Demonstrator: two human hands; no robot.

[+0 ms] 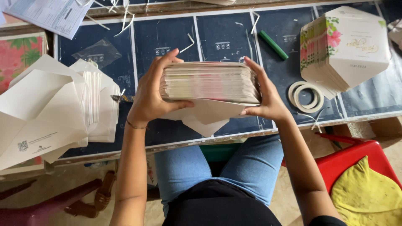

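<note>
Both hands hold one thick stack of cream paper cards with pink and green printed edges, raised just above the dark blue glass-covered tabletop near its front edge, at the centre of the view. The left hand clamps the stack's 9 o'clock end, its grip closed on the cards with the thumb underneath and the fingers curled over the top. The right hand clamps the 3 o'clock end in the same closed grip, fingers extended along the side. A folded white paper envelope flap hangs below the stack at 6 o'clock, touching its underside. At 9 o'clock of the stack lies a spread pile of opened white paper envelopes, well apart from the left hand. At 2 o'clock stands a second stack of hexagonal white cards with floral pink and green print, leaning slightly. Between that stack and the right hand, at 3 o'clock, lies a white roll of tape, flat on the tabletop. A green cylindrical stick lies at 1 o'clock, aslant. Thin white paper strips are scattered at 11 o'clock. A red plastic stool carrying a yellow cloth sits at 4 o'clock, below the tabletop edge.
</note>
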